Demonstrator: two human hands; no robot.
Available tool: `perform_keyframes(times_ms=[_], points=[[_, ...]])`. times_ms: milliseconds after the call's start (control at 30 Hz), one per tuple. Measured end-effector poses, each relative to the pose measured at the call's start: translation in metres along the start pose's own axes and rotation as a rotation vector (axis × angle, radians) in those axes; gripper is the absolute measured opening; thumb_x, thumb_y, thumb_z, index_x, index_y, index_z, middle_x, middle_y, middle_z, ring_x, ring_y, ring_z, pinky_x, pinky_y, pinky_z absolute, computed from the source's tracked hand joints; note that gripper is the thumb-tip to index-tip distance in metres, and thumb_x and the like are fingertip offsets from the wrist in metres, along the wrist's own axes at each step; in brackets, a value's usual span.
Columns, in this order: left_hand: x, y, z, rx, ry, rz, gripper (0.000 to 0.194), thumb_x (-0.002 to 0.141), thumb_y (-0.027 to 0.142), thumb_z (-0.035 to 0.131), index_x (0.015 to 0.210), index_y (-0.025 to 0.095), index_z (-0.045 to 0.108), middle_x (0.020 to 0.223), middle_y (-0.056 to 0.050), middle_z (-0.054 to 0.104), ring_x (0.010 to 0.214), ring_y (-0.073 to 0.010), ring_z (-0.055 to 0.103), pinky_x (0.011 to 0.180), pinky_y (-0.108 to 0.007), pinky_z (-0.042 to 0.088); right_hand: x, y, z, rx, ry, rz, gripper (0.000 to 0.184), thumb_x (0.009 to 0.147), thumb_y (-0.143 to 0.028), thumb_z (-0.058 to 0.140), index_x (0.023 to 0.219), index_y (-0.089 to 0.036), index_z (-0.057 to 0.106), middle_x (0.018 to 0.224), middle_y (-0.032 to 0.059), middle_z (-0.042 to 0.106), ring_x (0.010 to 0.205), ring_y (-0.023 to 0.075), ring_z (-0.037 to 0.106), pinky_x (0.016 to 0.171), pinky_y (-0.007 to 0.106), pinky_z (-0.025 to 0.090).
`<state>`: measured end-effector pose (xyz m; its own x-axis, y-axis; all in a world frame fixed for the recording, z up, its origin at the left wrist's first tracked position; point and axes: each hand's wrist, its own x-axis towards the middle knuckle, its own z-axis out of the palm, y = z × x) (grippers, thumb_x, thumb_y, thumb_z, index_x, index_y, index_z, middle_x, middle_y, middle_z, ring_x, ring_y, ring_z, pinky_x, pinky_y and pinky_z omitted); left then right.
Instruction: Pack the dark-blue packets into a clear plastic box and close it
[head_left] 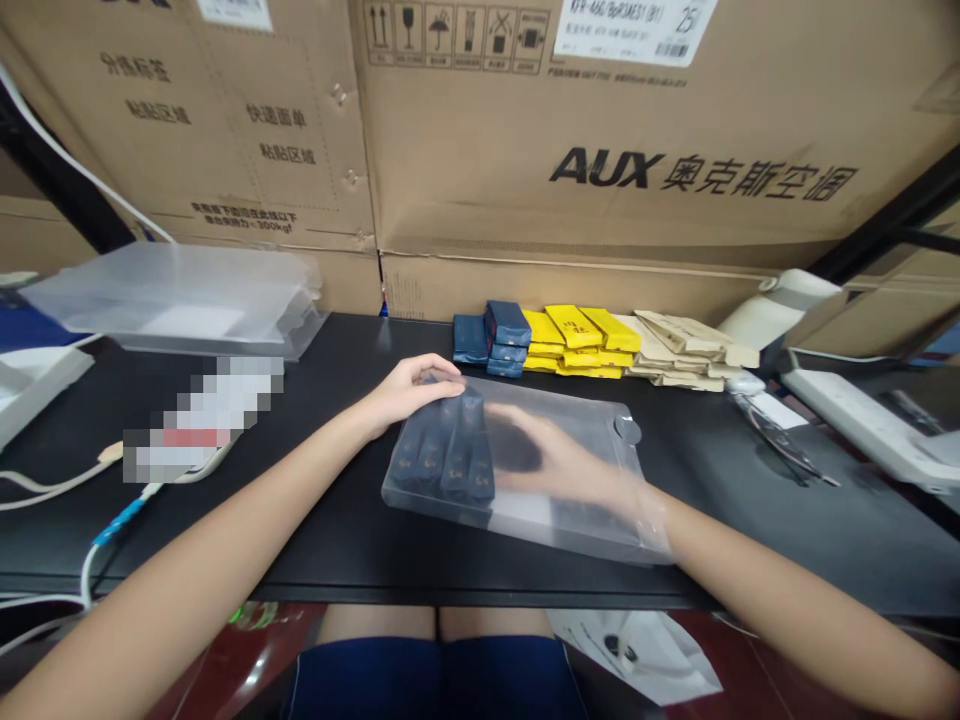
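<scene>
Location type: stockroom or packing station. Indicators: large cardboard shipping cartons (600, 150) with handling symbols and freight labels stacked directly behind a black table (345, 520); sorted stacks of blue, yellow and beige sachets (577, 342); a pile of clear plastic bags (187, 298) at the table's left.

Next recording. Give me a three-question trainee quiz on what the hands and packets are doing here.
1. True or false: the right hand is inside the clear plastic bag.
2. Which colour are the packets in the bag? A) yellow B) dark blue C) beige
3. Where does the left hand rest?

Key:
1. True; it shows through the plastic.
2. B.
3. On the bag's far left corner, over the packets. The yellow packets and beige packets lie behind, on the black table.
</scene>
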<state>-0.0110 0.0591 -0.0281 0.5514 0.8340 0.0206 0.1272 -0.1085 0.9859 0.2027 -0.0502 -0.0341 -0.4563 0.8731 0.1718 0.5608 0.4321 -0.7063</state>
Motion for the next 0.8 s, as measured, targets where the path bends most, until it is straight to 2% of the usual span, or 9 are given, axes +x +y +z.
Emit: perform_keyframes(times_ms=[100,200,400,500,567,600,700,767,800], points=[[0.0,-0.001,0.0,0.013,-0.005,-0.004,0.036,0.066,0.04,0.075,0.092,0.017,0.064,0.099,-0.006,0.071,0.095,-0.0219,0.062,0.089,-0.038,0.046,-0.001,-0.003,-0.001,0.009,-0.016,0.016,0.08,0.066,-0.04,0.08,0.134,-0.023,0.042,0.138,0.0096,0.05,0.125,0.0268,0.05,0.106,0.046,0.041],[0.0,-0.002,-0.001,0.02,-0.009,0.008,0.037,0.066,0.041,0.075,0.092,0.018,0.064,0.099,-0.006,0.071,0.095,-0.022,0.063,0.088,-0.037,0.046,-0.001,-0.002,-0.001,0.01,-0.008,0.015,0.078,0.066,-0.041,0.08,0.134,-0.025,0.043,0.136,0.0092,0.052,0.123,0.0275,0.051,0.104,0.046,0.042],[0.0,-0.003,-0.003,0.016,-0.023,0.014,0.039,0.065,0.043,0.076,0.093,0.018,0.064,0.1,-0.006,0.07,0.093,-0.0215,0.063,0.086,-0.037,0.046,-0.001,-0.003,0.001,0.038,-0.002,-0.027,0.082,0.07,-0.037,0.078,0.141,-0.026,0.039,0.144,0.0084,0.046,0.131,0.0272,0.045,0.111,0.049,0.035],[0.002,-0.002,-0.008,0.018,-0.063,0.002,0.041,0.066,0.045,0.076,0.095,0.018,0.064,0.103,-0.007,0.069,0.092,-0.021,0.063,0.084,-0.036,0.047,0.001,-0.001,-0.004,0.145,0.01,-0.009,0.083,0.072,-0.033,0.077,0.144,-0.026,0.036,0.147,0.0076,0.043,0.134,0.0273,0.041,0.113,0.052,0.031],[0.004,-0.003,-0.013,0.018,-0.069,-0.001,0.042,0.066,0.046,0.076,0.095,0.018,0.064,0.105,-0.008,0.069,0.093,-0.0206,0.063,0.085,-0.036,0.047,0.003,0.006,-0.014,0.32,0.043,0.088,0.074,0.074,-0.033,0.075,0.14,-0.024,0.043,0.142,0.0085,0.05,0.131,0.0266,0.046,0.111,0.051,0.034],[0.005,-0.003,-0.016,0.016,-0.063,-0.001,0.042,0.066,0.046,0.076,0.095,0.018,0.064,0.105,-0.008,0.069,0.093,-0.0204,0.063,0.086,-0.035,0.046,0.004,0.011,-0.02,0.448,0.072,0.159,0.064,0.076,-0.034,0.073,0.134,-0.022,0.05,0.136,0.0089,0.056,0.127,0.0261,0.051,0.11,0.05,0.038],[0.007,-0.004,-0.023,-0.001,-0.027,0.007,0.041,0.067,0.045,0.076,0.094,0.018,0.063,0.105,-0.007,0.069,0.096,-0.0199,0.062,0.087,-0.034,0.045,0.004,0.033,-0.043,0.797,0.2,0.377,0.032,0.078,-0.033,0.071,0.106,-0.017,0.07,0.118,0.0086,0.068,0.112,0.0229,0.063,0.107,0.039,0.044],[0.006,-0.005,-0.026,-0.002,-0.002,0.033,0.04,0.067,0.044,0.075,0.095,0.018,0.062,0.105,-0.007,0.069,0.097,-0.0194,0.062,0.088,-0.034,0.045,0.002,0.046,-0.057,0.834,0.238,0.39,0.023,0.077,-0.033,0.071,0.095,-0.019,0.072,0.104,0.0064,0.074,0.099,0.021,0.069,0.096,0.037,0.053],[0.006,-0.006,-0.027,0.016,0.003,0.051,0.04,0.067,0.044,0.075,0.094,0.017,0.063,0.102,-0.007,0.069,0.095,-0.0192,0.062,0.088,-0.033,0.045,0.0,0.051,-0.063,0.898,0.296,0.443,0.019,0.073,-0.03,0.075,0.088,-0.018,0.073,0.094,0.0058,0.076,0.089,0.0199,0.072,0.086,0.034,0.058]])
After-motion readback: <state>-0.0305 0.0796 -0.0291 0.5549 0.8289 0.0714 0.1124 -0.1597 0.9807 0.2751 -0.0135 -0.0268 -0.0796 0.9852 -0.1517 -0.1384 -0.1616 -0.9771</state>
